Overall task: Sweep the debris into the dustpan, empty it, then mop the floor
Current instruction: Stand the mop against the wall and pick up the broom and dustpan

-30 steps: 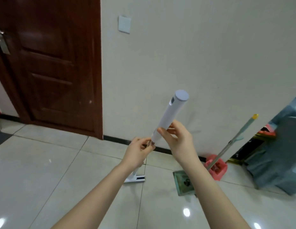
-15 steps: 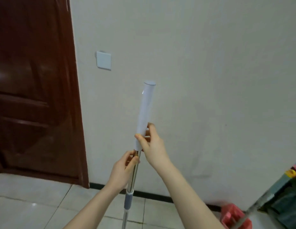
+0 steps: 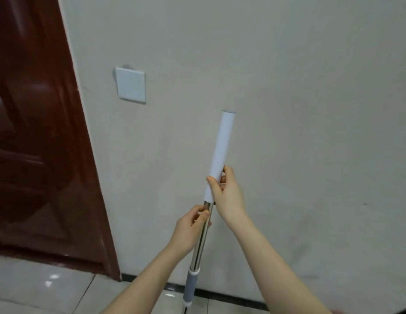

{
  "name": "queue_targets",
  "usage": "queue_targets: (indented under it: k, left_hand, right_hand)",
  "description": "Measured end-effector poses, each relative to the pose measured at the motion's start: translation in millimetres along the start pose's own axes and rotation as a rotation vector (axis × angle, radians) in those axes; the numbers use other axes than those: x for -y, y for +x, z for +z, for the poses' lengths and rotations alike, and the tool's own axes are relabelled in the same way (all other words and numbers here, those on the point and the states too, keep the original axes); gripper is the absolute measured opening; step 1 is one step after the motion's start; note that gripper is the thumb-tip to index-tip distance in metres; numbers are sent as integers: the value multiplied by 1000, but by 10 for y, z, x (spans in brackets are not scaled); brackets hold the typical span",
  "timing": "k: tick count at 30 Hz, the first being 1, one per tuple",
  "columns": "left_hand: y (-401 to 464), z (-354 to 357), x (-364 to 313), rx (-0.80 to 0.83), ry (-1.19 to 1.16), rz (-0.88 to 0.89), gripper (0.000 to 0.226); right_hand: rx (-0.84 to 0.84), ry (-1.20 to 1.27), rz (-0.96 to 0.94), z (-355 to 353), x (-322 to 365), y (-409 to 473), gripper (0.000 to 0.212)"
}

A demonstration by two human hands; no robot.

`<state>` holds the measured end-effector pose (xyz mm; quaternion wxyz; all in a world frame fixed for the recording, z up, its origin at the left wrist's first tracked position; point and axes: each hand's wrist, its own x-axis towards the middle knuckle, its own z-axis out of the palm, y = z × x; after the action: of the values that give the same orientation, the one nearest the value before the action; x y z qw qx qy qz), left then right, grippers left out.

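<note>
1. Two hands are on the mop pole point(image 3: 201, 241), which stands nearly upright in front of the wall point(image 3: 288, 87), leaning a little to the right at the top.
2. Right hand point(image 3: 228, 196) grasps the lower end of the white grip point(image 3: 221, 155), thumb across the near side and fingers wrapped behind it.
3. Left hand point(image 3: 189, 230) sits just below, fingers and thumb curled round the bare metal part of the pole.
4. Both hands are close together but not touching, the left under the right.
5. Lower down the pole there is a grey sleeve point(image 3: 189, 287) with white rings at each end; the pole runs out of sight at the bottom, so the mop head cannot be seen.
6. A white switch plate point(image 3: 130, 86) is on the wall, up and to the left of the grip.
7. A dark red-brown door point(image 3: 34, 143) fills the left side.
8. Pale glossy floor tiles point(image 3: 43, 288) show at the bottom left, with a dark skirting strip point(image 3: 231, 295) along the foot of the wall.
</note>
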<state>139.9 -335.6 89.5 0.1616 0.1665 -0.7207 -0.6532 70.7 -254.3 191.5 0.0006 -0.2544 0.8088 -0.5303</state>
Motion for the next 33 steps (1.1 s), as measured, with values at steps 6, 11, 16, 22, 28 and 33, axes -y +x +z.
queue_targets:
  k: [6, 11, 16, 22, 28, 33]
  left_hand:
    - [868, -99, 183, 1, 7, -50, 14]
    - [1291, -67, 302, 26, 52, -77, 15]
    - [1293, 23, 389, -6, 25, -56, 19]
    - [1258, 64, 351, -130, 66, -39, 19]
    - [994, 112, 410, -282, 164, -18, 42]
    - [577, 357, 482, -327, 393, -51, 84]
  right_hand:
    - [24, -27, 80, 289, -207, 824, 17]
    - [13, 0, 135, 398, -380, 1174, 29]
    - [-2, -11, 105, 427, -526, 1210, 31]
    - [62, -31, 103, 392, -529, 1213, 29]
    - [113, -73, 111, 105, -756, 917, 43]
    - [140, -76, 135, -480, -1059, 460, 32]
